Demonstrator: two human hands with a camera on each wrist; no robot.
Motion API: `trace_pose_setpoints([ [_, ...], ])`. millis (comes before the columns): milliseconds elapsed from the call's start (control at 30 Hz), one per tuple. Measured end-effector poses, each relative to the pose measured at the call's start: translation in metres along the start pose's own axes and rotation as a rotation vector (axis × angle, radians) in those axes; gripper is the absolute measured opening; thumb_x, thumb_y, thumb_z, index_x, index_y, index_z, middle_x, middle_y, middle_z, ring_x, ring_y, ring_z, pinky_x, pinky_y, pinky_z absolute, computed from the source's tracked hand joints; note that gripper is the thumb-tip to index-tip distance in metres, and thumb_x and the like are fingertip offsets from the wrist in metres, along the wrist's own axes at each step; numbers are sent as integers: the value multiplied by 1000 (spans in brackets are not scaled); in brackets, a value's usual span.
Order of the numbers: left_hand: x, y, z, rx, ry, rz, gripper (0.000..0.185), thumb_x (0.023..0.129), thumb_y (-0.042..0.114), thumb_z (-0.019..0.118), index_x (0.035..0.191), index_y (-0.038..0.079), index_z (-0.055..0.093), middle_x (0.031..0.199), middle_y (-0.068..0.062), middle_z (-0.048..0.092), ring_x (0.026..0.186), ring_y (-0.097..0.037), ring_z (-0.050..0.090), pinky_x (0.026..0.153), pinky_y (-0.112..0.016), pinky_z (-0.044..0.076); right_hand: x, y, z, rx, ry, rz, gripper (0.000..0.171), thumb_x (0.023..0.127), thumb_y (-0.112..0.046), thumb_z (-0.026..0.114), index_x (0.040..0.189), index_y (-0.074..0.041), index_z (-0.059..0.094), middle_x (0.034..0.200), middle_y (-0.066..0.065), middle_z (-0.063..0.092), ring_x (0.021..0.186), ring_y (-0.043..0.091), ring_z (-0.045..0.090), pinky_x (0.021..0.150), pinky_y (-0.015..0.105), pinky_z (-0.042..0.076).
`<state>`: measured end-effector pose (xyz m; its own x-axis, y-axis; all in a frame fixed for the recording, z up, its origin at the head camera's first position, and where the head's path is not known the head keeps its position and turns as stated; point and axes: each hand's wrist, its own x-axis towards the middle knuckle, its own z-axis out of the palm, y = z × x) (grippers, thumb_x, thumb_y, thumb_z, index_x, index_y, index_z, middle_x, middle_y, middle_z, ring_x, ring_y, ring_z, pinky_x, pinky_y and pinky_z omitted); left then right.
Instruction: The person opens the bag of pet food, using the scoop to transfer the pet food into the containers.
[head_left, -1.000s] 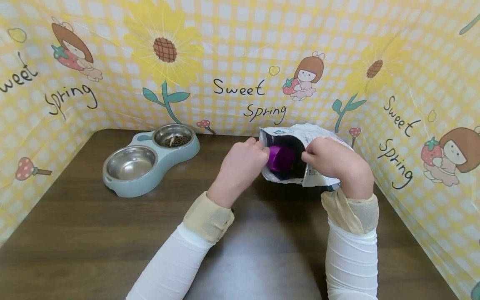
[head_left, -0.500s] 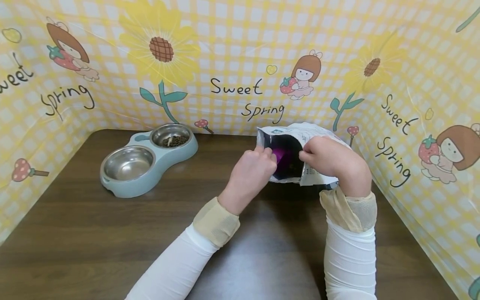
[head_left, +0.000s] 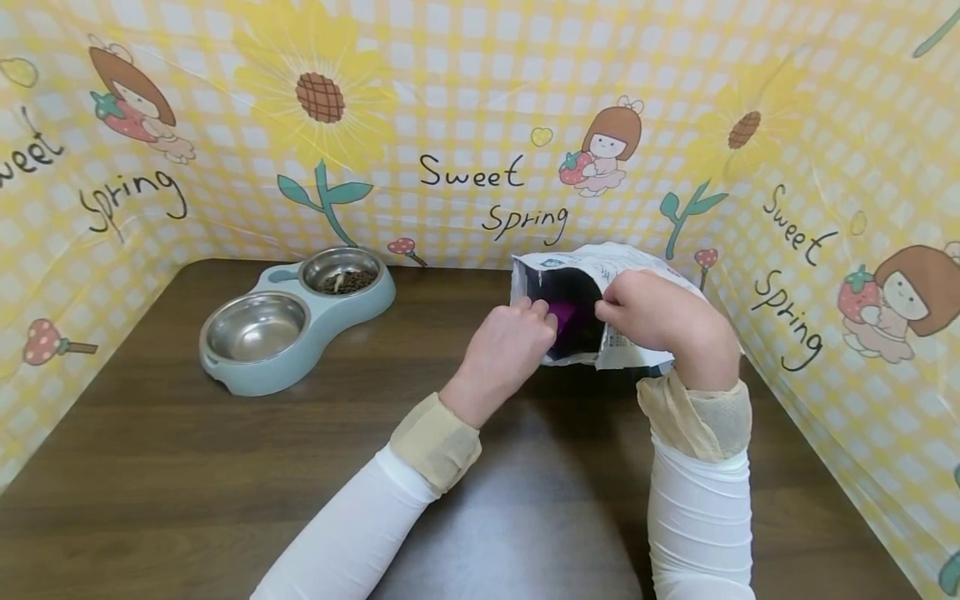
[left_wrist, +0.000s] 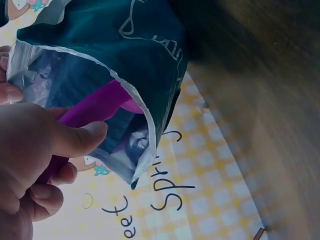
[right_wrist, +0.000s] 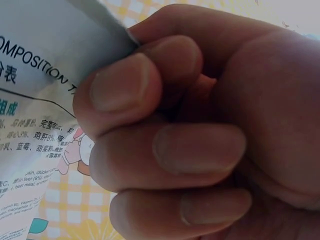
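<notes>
A white pet food bag [head_left: 622,265] lies on the table at the back right, its mouth turned toward me. My right hand [head_left: 651,315] pinches the right edge of the bag's mouth [right_wrist: 60,65] and keeps it open. My left hand [head_left: 510,350] grips the handle of a purple scoop [head_left: 564,313] that is pushed into the bag; in the left wrist view the scoop [left_wrist: 97,107] runs past my thumb into the bag [left_wrist: 140,55]. The scoop's cup is hidden inside.
A blue double pet bowl stand [head_left: 296,321] sits at the back left; its far steel bowl [head_left: 347,273] holds some kibble, its near bowl [head_left: 257,327] has none. Yellow patterned screens [head_left: 465,125] wall the dark wooden table [head_left: 187,467] on three sides.
My left hand has moved right and pushed the purple scoop deeper into the bag, so less of it shows. My right hand has kept its hold on the bag's edge.
</notes>
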<state>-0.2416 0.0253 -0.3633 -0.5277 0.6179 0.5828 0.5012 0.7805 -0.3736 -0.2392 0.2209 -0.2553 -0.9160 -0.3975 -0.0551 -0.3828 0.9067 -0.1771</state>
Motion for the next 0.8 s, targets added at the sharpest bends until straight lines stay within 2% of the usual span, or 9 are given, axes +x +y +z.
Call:
trace_pose_setpoints([
  [267,0,-3,2,-98,-69,-32,17,106,8,67,105,14,83,95,-5,77,82,-22,76,70,-34,65,0,-1,0,-8,0,0,51,107,-17,53,57,-18,44,57,-6,36,57,14,40,61,31,38],
  [500,-1,-8,2,-178,-148,-52,15,105,10,69,111,14,82,99,-6,78,86,-23,78,75,-38,66,1,0,2,-6,-10,2,49,107,-18,53,58,-18,46,58,-6,38,58,14,42,61,31,38],
  [800,-2,-18,1,-315,-256,-116,17,98,8,70,111,14,80,102,-7,79,88,-29,79,72,-44,65,0,-1,1,-21,-1,-7,50,107,-17,53,58,-19,42,58,-7,36,59,14,40,63,31,38],
])
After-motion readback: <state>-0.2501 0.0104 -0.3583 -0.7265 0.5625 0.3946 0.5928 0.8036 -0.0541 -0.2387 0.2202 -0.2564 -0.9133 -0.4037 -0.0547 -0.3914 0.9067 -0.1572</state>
